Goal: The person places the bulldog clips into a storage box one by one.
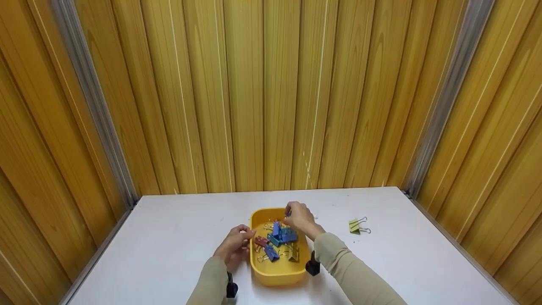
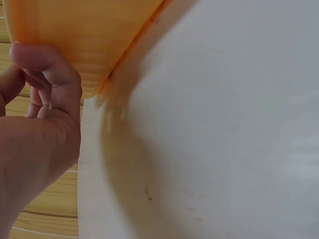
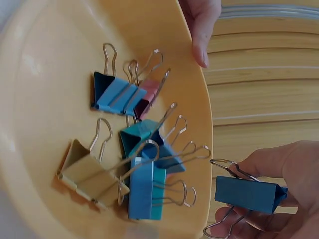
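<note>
My right hand [image 1: 301, 218] pinches a dark blue binder clip [image 3: 246, 194] by its body, just beyond the rim in the right wrist view. Its wire handles stick out on both sides. Below lies a yellow plastic tub [image 1: 279, 278] with several binder clips in it: a blue clip [image 3: 117, 94], a red clip [image 1: 261, 241], a teal clip [image 3: 139, 133] and a yellow clip [image 1: 293, 253] among them. My left hand [image 1: 235, 242] touches the outside of the tub's left wall near the rim. Its fingers are loosely bent and hold nothing.
One yellow-green binder clip [image 1: 355, 226] lies on the white table [image 1: 169, 254], right of the tub. Wood-patterned panels [image 1: 245, 97] stand behind the table and at both sides, with grey metal posts [image 1: 93, 97] at the corners.
</note>
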`<state>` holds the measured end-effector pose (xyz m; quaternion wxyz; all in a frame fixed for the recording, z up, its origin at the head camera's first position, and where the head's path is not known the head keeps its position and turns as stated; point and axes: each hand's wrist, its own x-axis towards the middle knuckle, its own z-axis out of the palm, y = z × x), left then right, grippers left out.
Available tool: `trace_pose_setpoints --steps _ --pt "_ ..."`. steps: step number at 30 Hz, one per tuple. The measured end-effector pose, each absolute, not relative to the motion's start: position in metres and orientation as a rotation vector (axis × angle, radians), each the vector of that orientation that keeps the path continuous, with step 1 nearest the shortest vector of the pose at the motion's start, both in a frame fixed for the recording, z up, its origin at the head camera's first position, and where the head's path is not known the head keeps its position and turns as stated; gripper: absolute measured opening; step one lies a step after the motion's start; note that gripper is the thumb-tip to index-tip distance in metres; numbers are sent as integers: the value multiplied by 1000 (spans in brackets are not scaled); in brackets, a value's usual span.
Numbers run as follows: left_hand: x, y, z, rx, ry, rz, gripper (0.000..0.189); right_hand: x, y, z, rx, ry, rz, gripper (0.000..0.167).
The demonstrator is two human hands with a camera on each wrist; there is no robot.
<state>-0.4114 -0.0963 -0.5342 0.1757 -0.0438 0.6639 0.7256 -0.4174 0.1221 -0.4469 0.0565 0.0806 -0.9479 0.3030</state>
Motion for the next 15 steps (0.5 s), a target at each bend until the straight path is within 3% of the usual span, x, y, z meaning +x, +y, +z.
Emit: trace_pose_setpoints --steps 7,11,15 --pt "-411 -95 -536 -161 1874 2056 22 -419 139 -454 352 -2792 1046 23" --pt "-412 -95 -537 -139 1878 2062 21 -427 173 -462 364 -2689 986 24" --pt "-413 -95 -537 -143 1866 2069 20 -433 219 -469 312 -2688 824 37"
